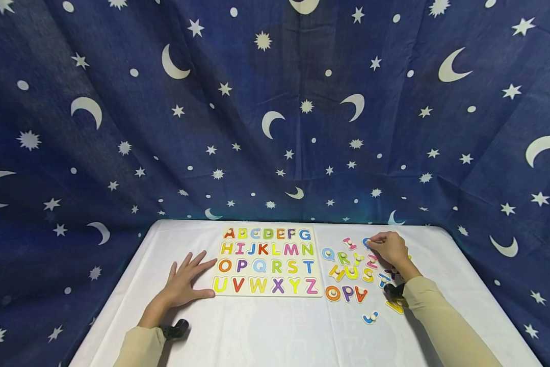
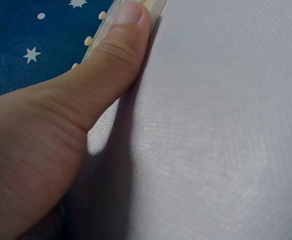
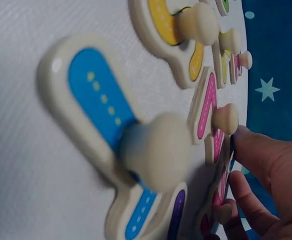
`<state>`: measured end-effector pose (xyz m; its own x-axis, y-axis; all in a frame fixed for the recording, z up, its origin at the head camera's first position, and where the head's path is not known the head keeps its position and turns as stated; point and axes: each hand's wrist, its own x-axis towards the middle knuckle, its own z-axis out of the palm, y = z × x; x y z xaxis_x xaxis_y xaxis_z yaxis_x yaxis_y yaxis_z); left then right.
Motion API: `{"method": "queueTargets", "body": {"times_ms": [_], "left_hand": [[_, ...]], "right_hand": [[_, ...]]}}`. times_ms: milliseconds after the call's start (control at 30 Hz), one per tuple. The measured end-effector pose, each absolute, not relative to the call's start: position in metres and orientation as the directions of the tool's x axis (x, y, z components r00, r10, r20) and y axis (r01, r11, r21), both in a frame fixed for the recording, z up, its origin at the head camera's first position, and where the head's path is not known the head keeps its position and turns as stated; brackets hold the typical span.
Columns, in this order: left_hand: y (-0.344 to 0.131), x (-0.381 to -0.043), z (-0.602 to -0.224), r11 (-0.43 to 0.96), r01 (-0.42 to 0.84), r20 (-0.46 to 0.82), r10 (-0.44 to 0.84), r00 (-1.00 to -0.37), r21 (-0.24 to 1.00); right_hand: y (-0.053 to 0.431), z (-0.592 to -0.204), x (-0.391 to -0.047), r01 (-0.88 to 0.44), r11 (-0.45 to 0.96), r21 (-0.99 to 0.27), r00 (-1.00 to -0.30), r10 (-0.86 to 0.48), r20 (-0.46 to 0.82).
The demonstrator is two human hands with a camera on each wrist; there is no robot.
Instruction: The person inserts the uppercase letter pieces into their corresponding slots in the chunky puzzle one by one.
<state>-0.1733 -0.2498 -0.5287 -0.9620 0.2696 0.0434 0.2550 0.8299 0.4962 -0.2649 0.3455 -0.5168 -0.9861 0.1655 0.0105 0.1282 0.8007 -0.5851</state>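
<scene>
A white alphabet puzzle board (image 1: 265, 294) lies on the table, its letters in rows; small knobs stand on A to F in the top row. My left hand (image 1: 183, 280) is spread beside its left edge, the thumb (image 2: 121, 45) touching the lower corner. At the right, my right hand (image 1: 390, 248) pinches a blue letter piece (image 1: 366, 243), partly covered by the fingers; in the right wrist view the piece is mostly hidden. Around that hand lie loose knobbed letters, among them a pink I (image 1: 349, 243), a light blue Q (image 1: 328, 254) and a pink letter (image 1: 372, 262).
Nearer the front are an orange O (image 1: 333, 293), a purple P (image 1: 347, 293), a red A (image 1: 360, 294) and a blue J (image 1: 370, 318). A yellow letter (image 1: 395, 306) lies beneath the right wrist. Behind the white-covered table (image 1: 265, 331) hangs a star-patterned cloth (image 1: 238, 153).
</scene>
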Motion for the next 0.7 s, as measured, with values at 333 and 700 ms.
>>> {"method": "queueTargets", "body": {"times_ms": [333,700], "left_hand": [[-0.249,-0.175,-0.532,0.836,0.245,0.030,0.265,-0.964,0.490],[-0.249,-0.175,-0.533,0.832,0.239,0.024,0.263,-0.964,0.501]], "right_hand": [[0.340,-0.517,-0.265,0.126,0.813,-0.569,-0.983,0.181,0.040],[0.319,-0.505,-0.270,0.032,0.730,-0.683,-0.978,0.165,0.131]]}}
